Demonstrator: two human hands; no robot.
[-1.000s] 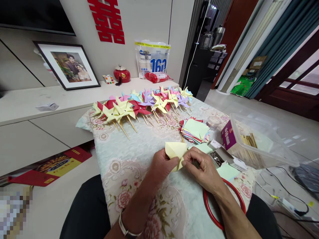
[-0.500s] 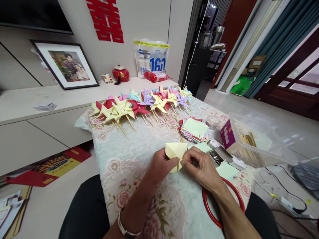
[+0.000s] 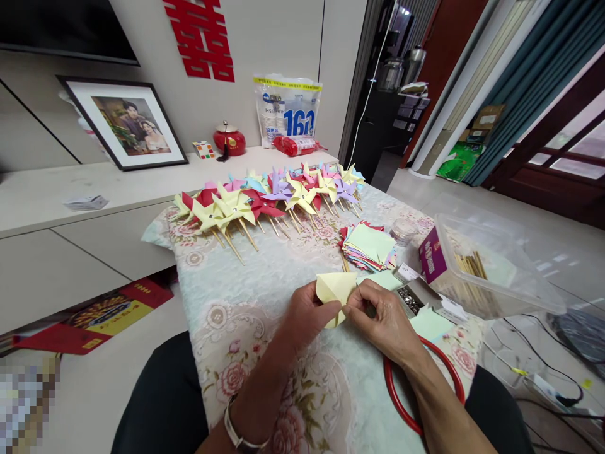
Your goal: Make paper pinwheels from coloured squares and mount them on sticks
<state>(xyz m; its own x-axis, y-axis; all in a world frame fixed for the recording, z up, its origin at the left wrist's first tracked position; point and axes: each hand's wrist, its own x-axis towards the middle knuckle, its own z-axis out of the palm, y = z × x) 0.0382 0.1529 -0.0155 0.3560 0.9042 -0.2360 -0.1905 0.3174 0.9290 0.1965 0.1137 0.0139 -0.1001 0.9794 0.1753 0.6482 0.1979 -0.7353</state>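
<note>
Floral lace cloth (image 3: pixel 265 277) covers the table before me. Over its middle, my left hand (image 3: pixel 307 315) and right hand (image 3: pixel 382 321) both pinch a pale yellow folded paper (image 3: pixel 334 289), its creased flaps meeting at my fingertips. Just beyond lie a stack of coloured paper squares (image 3: pixel 371 246) and a row of finished pinwheels (image 3: pixel 269 195) on thin wooden sticks.

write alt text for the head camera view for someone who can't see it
Both hands, left hand and right hand, pinch a pale yellow folded paper square above a floral tablecloth. A row of colourful paper pinwheels on wooden sticks lies beyond, with a stack of coloured paper squares to the right.
</note>
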